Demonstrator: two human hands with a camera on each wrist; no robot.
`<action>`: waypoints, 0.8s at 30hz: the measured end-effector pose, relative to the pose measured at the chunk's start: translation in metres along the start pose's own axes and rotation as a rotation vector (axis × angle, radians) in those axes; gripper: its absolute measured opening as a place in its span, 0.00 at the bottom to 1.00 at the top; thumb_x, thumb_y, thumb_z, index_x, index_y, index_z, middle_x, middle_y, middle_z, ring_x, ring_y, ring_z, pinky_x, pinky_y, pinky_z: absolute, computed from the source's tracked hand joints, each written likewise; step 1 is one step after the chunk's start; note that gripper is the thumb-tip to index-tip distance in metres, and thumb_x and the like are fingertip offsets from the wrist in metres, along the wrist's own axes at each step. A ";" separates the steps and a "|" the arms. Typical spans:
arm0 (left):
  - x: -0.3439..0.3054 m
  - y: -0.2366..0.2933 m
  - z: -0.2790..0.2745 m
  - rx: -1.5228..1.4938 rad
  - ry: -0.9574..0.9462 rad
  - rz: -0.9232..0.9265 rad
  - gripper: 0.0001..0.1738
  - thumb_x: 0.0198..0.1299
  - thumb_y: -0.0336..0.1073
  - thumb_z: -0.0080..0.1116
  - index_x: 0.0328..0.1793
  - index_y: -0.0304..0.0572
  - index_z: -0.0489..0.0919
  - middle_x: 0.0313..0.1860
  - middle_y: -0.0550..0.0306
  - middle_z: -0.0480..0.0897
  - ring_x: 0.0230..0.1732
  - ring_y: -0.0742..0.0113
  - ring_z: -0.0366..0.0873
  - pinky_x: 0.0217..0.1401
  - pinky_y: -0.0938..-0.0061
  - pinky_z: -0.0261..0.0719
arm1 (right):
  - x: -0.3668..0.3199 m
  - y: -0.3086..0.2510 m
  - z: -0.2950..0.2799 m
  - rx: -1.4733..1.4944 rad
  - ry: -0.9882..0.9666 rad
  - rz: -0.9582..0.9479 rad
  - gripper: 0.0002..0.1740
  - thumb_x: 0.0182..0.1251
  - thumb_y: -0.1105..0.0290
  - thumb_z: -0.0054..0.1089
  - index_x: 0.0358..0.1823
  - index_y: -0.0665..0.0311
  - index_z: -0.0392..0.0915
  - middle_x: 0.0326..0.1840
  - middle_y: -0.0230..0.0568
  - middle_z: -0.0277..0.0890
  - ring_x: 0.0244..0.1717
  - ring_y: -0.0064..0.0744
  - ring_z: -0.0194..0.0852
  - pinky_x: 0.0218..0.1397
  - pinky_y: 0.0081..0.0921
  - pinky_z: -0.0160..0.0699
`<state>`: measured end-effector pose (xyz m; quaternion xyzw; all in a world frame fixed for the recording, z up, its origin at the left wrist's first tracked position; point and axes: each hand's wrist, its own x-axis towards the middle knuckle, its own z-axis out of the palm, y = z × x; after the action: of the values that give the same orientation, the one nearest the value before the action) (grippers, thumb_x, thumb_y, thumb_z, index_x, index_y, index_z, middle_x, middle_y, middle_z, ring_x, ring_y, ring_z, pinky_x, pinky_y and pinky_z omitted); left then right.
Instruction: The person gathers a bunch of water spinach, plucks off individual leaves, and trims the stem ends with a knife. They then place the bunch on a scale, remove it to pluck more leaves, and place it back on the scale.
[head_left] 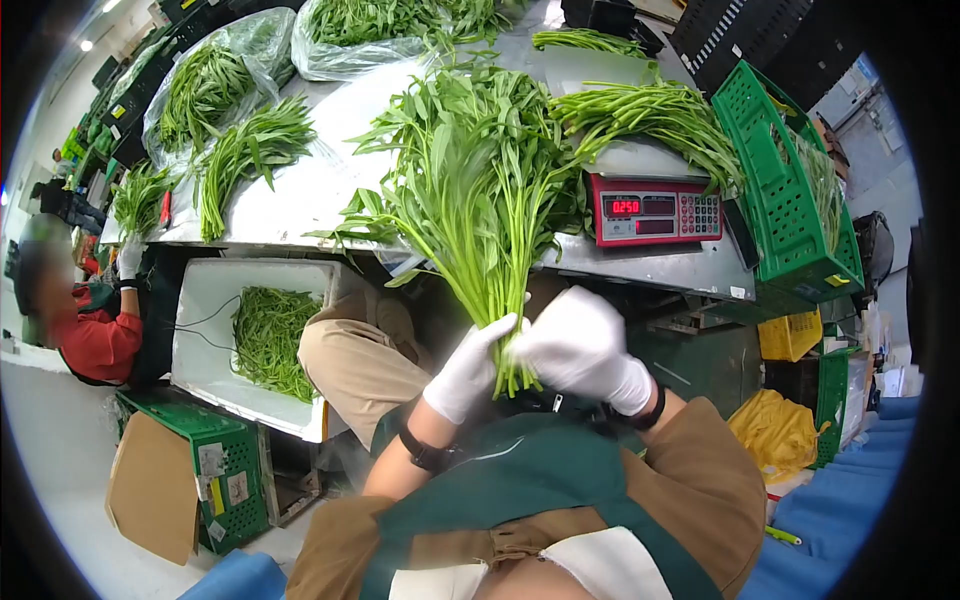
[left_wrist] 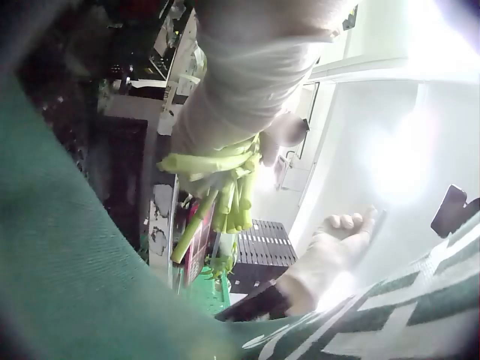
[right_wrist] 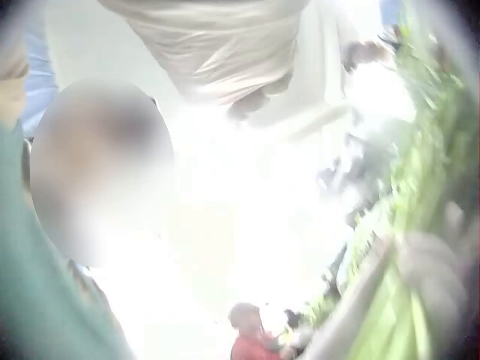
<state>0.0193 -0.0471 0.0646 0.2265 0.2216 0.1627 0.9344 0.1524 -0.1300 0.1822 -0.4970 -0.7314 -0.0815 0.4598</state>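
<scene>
My gloved left hand (head_left: 472, 365) grips a big bunch of water spinach (head_left: 480, 190) by its stems, just above the cut ends. The leaves fan out away from me, over the table edge. In the left wrist view the cut stems (left_wrist: 232, 202) poke out below that hand. My gloved right hand (head_left: 575, 340) is blurred, close beside the stems on their right. Its fingers are curled in the left wrist view, where the right hand (left_wrist: 330, 251) stands apart from the stems, with nothing visible in it. The right wrist view is washed out by glare.
A red scale (head_left: 655, 210) reading 0.250 carries more greens (head_left: 650, 125). Right of it stands a green crate (head_left: 785, 190). Other bunches (head_left: 250, 150) and plastic bags (head_left: 270, 45) lie across the table. A white foam box (head_left: 200, 330) holds loose stems. Another person (head_left: 100, 330) works at far left.
</scene>
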 end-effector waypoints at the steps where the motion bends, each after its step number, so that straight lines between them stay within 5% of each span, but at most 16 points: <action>1: -0.003 -0.001 -0.007 -0.048 -0.059 -0.046 0.29 0.67 0.37 0.60 0.72 0.37 0.68 0.44 0.58 0.80 0.45 0.70 0.78 0.53 0.73 0.78 | 0.019 0.002 -0.019 0.198 0.187 0.217 0.09 0.66 0.77 0.60 0.27 0.57 0.77 0.24 0.29 0.71 0.24 0.25 0.68 0.31 0.26 0.68; 2: 0.002 -0.005 -0.020 -0.045 -0.111 -0.041 0.28 0.68 0.37 0.59 0.72 0.37 0.69 0.52 0.55 0.80 0.52 0.65 0.78 0.59 0.69 0.78 | 0.032 -0.004 -0.013 0.445 0.258 0.303 0.03 0.67 0.75 0.60 0.38 0.59 0.76 0.36 0.34 0.75 0.30 0.26 0.71 0.35 0.26 0.70; 3: 0.005 -0.009 -0.027 -0.040 -0.164 -0.036 0.28 0.68 0.37 0.59 0.72 0.38 0.70 0.59 0.51 0.81 0.59 0.60 0.79 0.65 0.64 0.78 | 0.044 -0.010 -0.007 0.693 0.356 0.375 0.11 0.67 0.73 0.61 0.50 0.61 0.76 0.47 0.40 0.78 0.36 0.26 0.73 0.38 0.25 0.72; 5: -0.012 -0.002 -0.001 0.144 -0.020 0.033 0.31 0.71 0.38 0.56 0.77 0.39 0.64 0.69 0.47 0.75 0.67 0.57 0.74 0.73 0.62 0.71 | 0.065 -0.012 0.020 0.561 -0.023 0.234 0.30 0.62 0.68 0.66 0.66 0.60 0.68 0.60 0.48 0.74 0.46 0.36 0.78 0.45 0.31 0.78; 7: -0.015 0.007 0.003 0.506 -0.222 0.245 0.34 0.74 0.40 0.50 0.83 0.41 0.55 0.80 0.49 0.62 0.78 0.62 0.61 0.80 0.66 0.59 | 0.090 -0.026 0.067 0.271 -0.285 -0.079 0.45 0.54 0.64 0.71 0.75 0.59 0.61 0.66 0.55 0.72 0.47 0.47 0.81 0.47 0.37 0.81; 9: -0.011 0.005 -0.012 0.548 -0.212 0.290 0.34 0.74 0.38 0.49 0.83 0.42 0.54 0.72 0.51 0.69 0.72 0.64 0.66 0.77 0.69 0.61 | 0.064 -0.020 0.094 -0.014 -0.422 -0.268 0.33 0.57 0.68 0.62 0.67 0.57 0.70 0.56 0.40 0.80 0.34 0.39 0.76 0.40 0.35 0.76; 10: -0.008 0.006 -0.017 0.492 -0.225 0.276 0.34 0.74 0.37 0.49 0.83 0.42 0.54 0.69 0.51 0.72 0.69 0.65 0.68 0.76 0.71 0.63 | 0.055 -0.013 0.090 0.089 -0.365 -0.251 0.29 0.56 0.68 0.62 0.62 0.57 0.74 0.52 0.38 0.80 0.33 0.37 0.76 0.39 0.34 0.76; 13: -0.013 0.018 -0.011 -0.166 -0.315 -0.019 0.34 0.73 0.35 0.51 0.82 0.42 0.55 0.60 0.54 0.75 0.61 0.65 0.73 0.68 0.71 0.70 | 0.022 -0.005 0.061 0.181 -0.070 -0.167 0.16 0.56 0.67 0.62 0.47 0.57 0.83 0.43 0.35 0.80 0.33 0.37 0.75 0.40 0.34 0.76; 15: -0.024 0.020 -0.002 -0.618 -0.343 -0.219 0.34 0.72 0.34 0.53 0.81 0.42 0.56 0.54 0.56 0.77 0.55 0.64 0.76 0.63 0.71 0.74 | -0.016 -0.006 0.043 0.082 -0.220 -0.245 0.22 0.60 0.57 0.65 0.50 0.64 0.79 0.45 0.38 0.78 0.45 0.39 0.78 0.49 0.36 0.74; 16: -0.020 0.022 0.012 -0.528 -0.302 -0.234 0.37 0.68 0.34 0.57 0.81 0.43 0.56 0.41 0.63 0.70 0.45 0.73 0.70 0.62 0.75 0.73 | -0.033 -0.007 0.039 0.094 -0.250 -0.280 0.20 0.60 0.56 0.65 0.49 0.59 0.82 0.49 0.36 0.79 0.47 0.37 0.78 0.51 0.35 0.73; 20: -0.008 0.017 0.024 -0.568 -0.307 -0.189 0.39 0.66 0.35 0.61 0.80 0.44 0.57 0.41 0.65 0.71 0.45 0.72 0.71 0.58 0.74 0.74 | -0.062 -0.016 0.032 0.151 -0.247 -0.215 0.24 0.59 0.55 0.66 0.54 0.59 0.80 0.58 0.34 0.77 0.60 0.30 0.72 0.59 0.32 0.70; 24: -0.010 0.016 0.031 -0.549 -0.259 -0.176 0.39 0.68 0.36 0.59 0.81 0.44 0.56 0.42 0.64 0.70 0.45 0.72 0.70 0.55 0.77 0.73 | -0.061 -0.003 0.038 -0.061 -0.164 -0.218 0.20 0.64 0.55 0.64 0.56 0.50 0.81 0.56 0.28 0.76 0.56 0.30 0.73 0.58 0.30 0.71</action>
<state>0.0225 -0.0483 0.1010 -0.0356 0.0672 0.1046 0.9916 0.1327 -0.1495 0.1159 -0.4332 -0.8134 -0.1122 0.3717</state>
